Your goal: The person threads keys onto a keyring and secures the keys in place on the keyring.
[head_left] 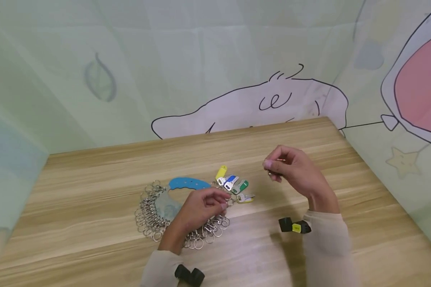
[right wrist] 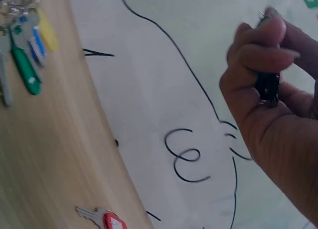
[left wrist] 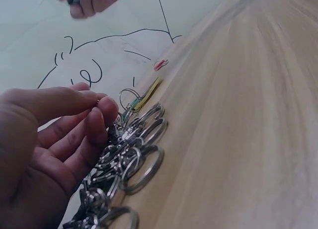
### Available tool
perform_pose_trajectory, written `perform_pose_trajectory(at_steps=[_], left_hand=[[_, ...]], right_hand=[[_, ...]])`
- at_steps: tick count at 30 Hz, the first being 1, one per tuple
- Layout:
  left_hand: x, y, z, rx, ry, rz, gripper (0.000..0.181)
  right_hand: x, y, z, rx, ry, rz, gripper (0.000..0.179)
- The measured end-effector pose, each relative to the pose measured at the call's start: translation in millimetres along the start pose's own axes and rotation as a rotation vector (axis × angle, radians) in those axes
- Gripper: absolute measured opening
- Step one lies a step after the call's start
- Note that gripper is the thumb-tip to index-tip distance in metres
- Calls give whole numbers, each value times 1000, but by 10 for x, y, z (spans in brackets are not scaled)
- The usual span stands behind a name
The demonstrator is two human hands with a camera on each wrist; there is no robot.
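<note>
A pale printed backdrop (head_left: 237,44) rises behind the wood-grain table (head_left: 93,223). Metal rings (head_left: 145,213) fan out around the blue handle (head_left: 190,183); tagged keys (head_left: 231,184) lie just right of it. Near the handle's right end, the left hand (head_left: 201,208) pinches a metal sliver (left wrist: 98,102), fingertips nearly meeting. Well right of the handle, the right hand (head_left: 298,171) curls round a black item (right wrist: 268,85).
</note>
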State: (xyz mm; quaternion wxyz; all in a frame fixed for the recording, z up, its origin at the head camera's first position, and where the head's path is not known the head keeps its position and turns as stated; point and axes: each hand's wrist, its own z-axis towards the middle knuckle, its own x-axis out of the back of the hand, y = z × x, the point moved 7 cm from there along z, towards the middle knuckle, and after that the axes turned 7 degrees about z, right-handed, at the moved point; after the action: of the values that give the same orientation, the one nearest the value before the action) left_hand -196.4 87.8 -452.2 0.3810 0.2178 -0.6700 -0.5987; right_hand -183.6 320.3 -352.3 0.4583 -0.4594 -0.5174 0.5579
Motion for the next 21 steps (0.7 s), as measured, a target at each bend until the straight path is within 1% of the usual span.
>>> perform_pose_trajectory(at_steps=[2,3,6,8,12,14,17,21], left_hand=[[-3,-15,-3,9,-4,-11,24],[-5,-21,-5,11,-5,-16,24],[-7,-35,-6,13,-11,-28,24],[-7,-36,-3,10,-13,-39,26],[-1,-34,4,9,-19,-59,30],[-1,-32,6,11,-22,-70,31],[-3,-31,9,16,-22,-83,32],[8,-29,11,5,-1,-48,32]], right_hand=[[-131,93,49,-70,-48,-131,9],[-200,136,71,-92,-81,-178,9],[-395,257,124,-129,-180,-248,7],[-505,327,156,-129,-238,-280,9],[-667,466,203,-142,-319,-366,13],[-723,533,220,-156,-345,-403,14],[-785,604,235,-179,-364,-431,16],[-822,651,236,-210,-369,-434,16]])
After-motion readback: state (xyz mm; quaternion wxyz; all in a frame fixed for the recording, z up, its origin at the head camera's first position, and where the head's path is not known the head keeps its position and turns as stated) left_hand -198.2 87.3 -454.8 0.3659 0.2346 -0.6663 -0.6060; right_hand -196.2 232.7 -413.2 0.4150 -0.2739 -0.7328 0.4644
